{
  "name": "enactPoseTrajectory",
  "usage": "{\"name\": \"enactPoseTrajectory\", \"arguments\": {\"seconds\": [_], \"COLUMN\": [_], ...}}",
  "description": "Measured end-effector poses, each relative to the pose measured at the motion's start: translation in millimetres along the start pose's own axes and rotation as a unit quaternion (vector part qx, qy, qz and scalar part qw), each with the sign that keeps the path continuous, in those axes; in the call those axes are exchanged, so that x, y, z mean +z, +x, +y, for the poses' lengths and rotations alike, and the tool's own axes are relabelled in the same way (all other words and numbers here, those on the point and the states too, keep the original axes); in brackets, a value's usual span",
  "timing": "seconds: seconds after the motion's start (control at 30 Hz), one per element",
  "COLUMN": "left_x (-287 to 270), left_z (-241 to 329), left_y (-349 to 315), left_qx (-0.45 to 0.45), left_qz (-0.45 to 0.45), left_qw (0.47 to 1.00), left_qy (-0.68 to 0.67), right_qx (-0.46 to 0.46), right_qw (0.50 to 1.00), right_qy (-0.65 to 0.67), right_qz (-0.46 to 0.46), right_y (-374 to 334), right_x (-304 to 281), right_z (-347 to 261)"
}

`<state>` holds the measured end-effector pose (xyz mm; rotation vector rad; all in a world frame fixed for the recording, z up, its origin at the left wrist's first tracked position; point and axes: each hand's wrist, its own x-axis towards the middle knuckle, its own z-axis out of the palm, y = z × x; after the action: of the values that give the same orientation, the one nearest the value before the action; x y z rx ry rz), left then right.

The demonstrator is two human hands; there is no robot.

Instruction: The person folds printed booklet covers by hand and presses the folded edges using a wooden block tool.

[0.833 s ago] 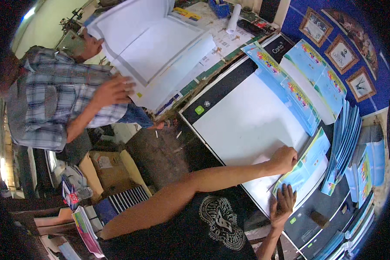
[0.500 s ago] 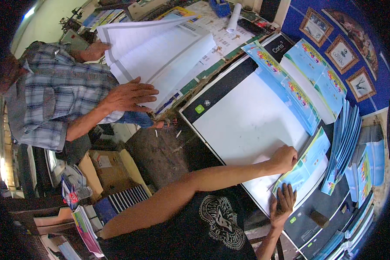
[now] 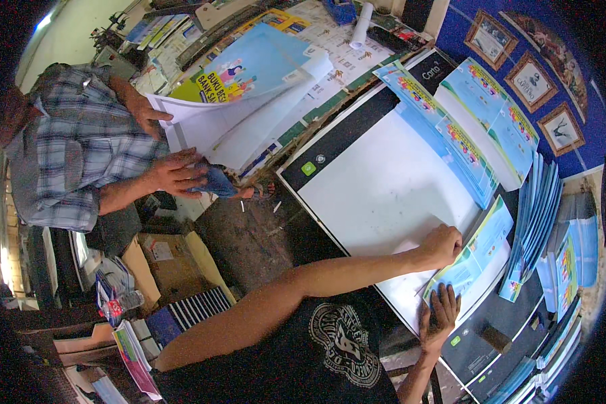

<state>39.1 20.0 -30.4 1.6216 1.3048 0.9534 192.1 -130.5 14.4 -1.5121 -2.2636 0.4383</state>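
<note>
A printed blue-and-green cover sheet [image 3: 486, 232] lies on the white board [image 3: 377, 195] in front of me, its near end curling up slightly. My left hand [image 3: 442, 247] is closed in a fist against the sheet's left edge; whatever its fingers may hold is hidden. On the sheet's near end my right hand [image 3: 440, 315] rests with fingers stretched out. Beyond them, a stack of similar covers [image 3: 451, 141] lies along the board's right side.
More covers [image 3: 495, 114] lie by the blue wall, with a fanned pile of booklets [image 3: 533, 225] at the right. Across on the left, another person [image 3: 81, 148] handles large printed sheets [image 3: 249, 74]. An open cardboard box [image 3: 175, 266] stands below.
The other person has turned the large sheet over, so its coloured face shows, and has drawn a hand back left. My hands and the cover sheet look unchanged.
</note>
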Motion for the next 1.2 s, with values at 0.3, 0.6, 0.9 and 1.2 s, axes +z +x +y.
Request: {"name": "enactPoseTrajectory", "arguments": {"seconds": [0.3,0.6,0.9,1.2], "left_x": [-4.3,-2.0,-3.6,-4.7], "left_z": [4.1,2.9,4.1,4.5], "left_y": [-1.5,-0.8,-1.0,0.0], "left_qx": [0.006,0.004,-0.006,-0.008], "left_qz": [0.008,0.02,-0.001,-0.011], "left_qw": [1.0,1.0,1.0,1.0], "left_qy": [0.008,-0.012,-0.014,-0.012], "right_qx": [0.007,0.004,0.004,-0.006], "right_qw": [1.0,1.0,1.0,0.999], "right_qy": [0.005,0.011,0.01,0.031], "right_qz": [0.002,-0.001,0.011,0.038], "right_y": [1.8,1.5,-1.1,-3.7], "right_x": [0.0,-2.0,1.5,1.2], "right_z": [-1.8,-2.7,0.0,2.3]}}
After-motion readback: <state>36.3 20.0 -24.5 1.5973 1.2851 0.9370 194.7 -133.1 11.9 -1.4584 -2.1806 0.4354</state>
